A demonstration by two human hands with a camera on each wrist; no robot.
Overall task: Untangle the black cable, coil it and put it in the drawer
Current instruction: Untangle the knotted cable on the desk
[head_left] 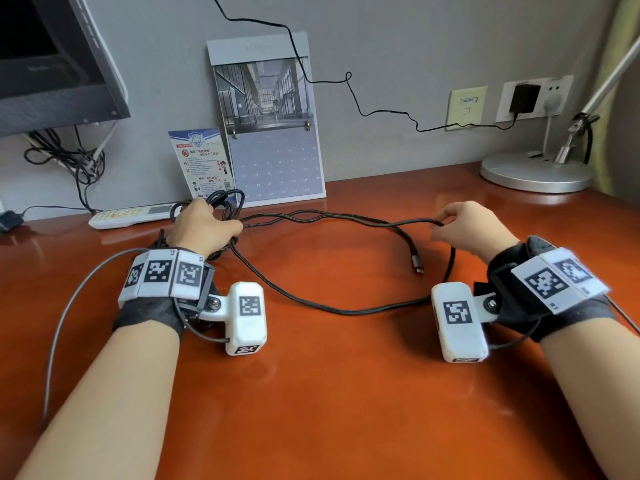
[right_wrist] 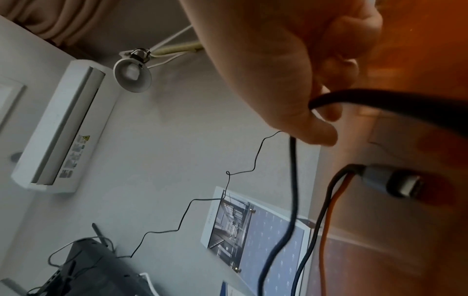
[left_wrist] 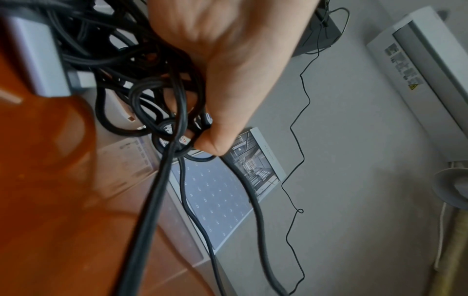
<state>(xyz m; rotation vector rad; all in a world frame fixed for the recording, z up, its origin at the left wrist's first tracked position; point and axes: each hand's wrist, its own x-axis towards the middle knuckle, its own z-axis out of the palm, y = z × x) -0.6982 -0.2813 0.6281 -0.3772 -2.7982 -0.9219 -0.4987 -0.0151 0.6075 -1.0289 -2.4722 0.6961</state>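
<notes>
Left hand (head_left: 204, 225) clenched round the knotted bundle of the cable (head_left: 311, 306) at the far left of the counter (head_left: 329, 410), right hand (head_left: 464, 225) pinching a raised strand at the right, slack looping across the near counter with the plug (head_left: 417, 266) lying free between. Likely to cinch the knot tighter if pulled apart hard, since several loops cross under the left fingers (left_wrist: 210, 144). Could also drag the remote (head_left: 131, 214) just beside the bundle, or whip the plug across the counter.
</notes>
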